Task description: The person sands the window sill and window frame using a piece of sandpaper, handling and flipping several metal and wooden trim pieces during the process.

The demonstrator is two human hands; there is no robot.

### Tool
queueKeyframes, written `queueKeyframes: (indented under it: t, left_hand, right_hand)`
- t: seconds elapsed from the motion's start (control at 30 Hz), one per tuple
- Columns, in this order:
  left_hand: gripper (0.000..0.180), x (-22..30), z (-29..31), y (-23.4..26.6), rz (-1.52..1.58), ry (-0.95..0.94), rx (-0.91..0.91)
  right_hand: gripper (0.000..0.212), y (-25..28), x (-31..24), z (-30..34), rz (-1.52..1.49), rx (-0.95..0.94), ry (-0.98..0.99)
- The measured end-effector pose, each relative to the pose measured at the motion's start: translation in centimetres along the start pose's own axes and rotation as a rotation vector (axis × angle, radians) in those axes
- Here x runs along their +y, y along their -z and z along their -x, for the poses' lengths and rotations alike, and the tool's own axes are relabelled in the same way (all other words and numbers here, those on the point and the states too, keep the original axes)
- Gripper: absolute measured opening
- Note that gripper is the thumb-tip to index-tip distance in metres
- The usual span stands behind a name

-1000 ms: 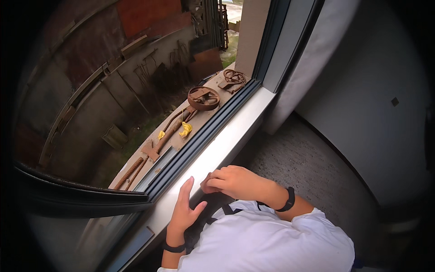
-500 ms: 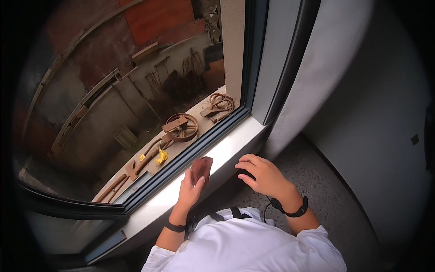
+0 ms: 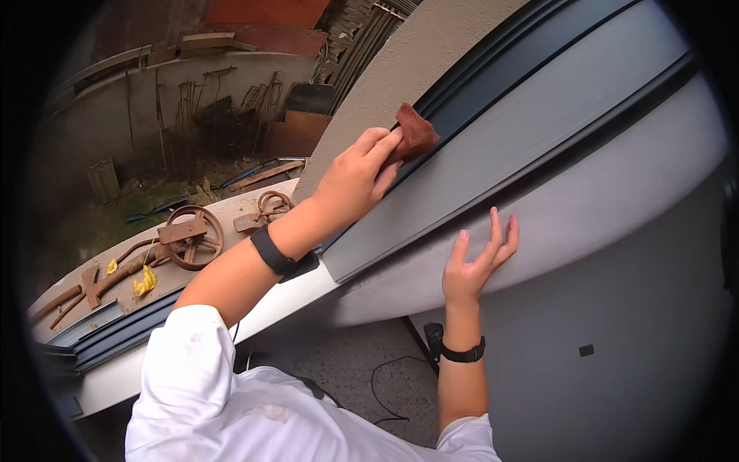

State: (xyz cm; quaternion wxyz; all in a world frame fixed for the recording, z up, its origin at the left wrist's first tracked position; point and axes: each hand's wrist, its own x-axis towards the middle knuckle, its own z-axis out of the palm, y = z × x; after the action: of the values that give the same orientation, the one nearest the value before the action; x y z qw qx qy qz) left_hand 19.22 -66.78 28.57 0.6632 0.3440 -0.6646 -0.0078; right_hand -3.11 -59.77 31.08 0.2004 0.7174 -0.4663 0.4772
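The left hand (image 3: 356,179) is reaching up and pressing a small reddish-brown scouring pad (image 3: 416,132) against the dark grey metal window frame (image 3: 493,108), right where the frame meets the rough beige outer wall (image 3: 362,115). The fingertips pinch the pad's near edge, so the hand is closed on it. The pad looks light, soft and a bit fibrous; it would squash and fold under pressure, so a flat-fingered hold across its back seems the surest way to keep it against the narrow frame groove.

The right hand (image 3: 479,262) is open, fingers spread, palm resting flat on the pale grey inner wall (image 3: 616,200) beside the frame, holding nothing. The two hands are well apart.

Outside, on the concrete ledge (image 3: 231,212), lie a rusty iron wheel (image 3: 190,237), other rusted metal pieces (image 3: 265,212) and a crumpled yellow scrap (image 3: 144,282).
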Motion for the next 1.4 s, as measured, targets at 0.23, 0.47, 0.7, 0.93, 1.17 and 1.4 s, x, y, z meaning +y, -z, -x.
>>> queueKeyframes:
  t: [0.23,0.47,0.7,0.93,1.17,1.4]
  left_hand:
    - [0.061,-5.6,2.2,-8.9,0.028,-0.213,0.148]
    - [0.062,-6.4,2.2,-6.2,-0.103,-0.172,0.032]
    - [0.052,0.1,-13.9,-6.5,-0.141,-0.335,0.282]
    - [0.027,6.8,-29.7,-3.2,-0.108,-0.526,0.263]
    - [0.031,1.2,-19.8,-6.5,-0.083,-0.464,0.283]
    - [0.064,-5.2,-0.1,-5.3,-0.129,-0.180,-0.072]
  right_hand:
    - [0.073,-8.7,7.0,2.5,-0.207,0.135,0.072]
    - [0.074,-11.5,7.6,3.0,-0.467,0.140,0.117]
    - [0.076,-11.7,8.9,3.1,-0.414,0.164,0.164]
    - [0.074,-12.0,8.2,2.4,-0.410,0.200,0.213]
    - [0.075,-11.3,7.6,3.1,-0.399,0.155,0.081]
    - [0.074,-11.3,5.7,2.8,-0.465,0.192,0.026]
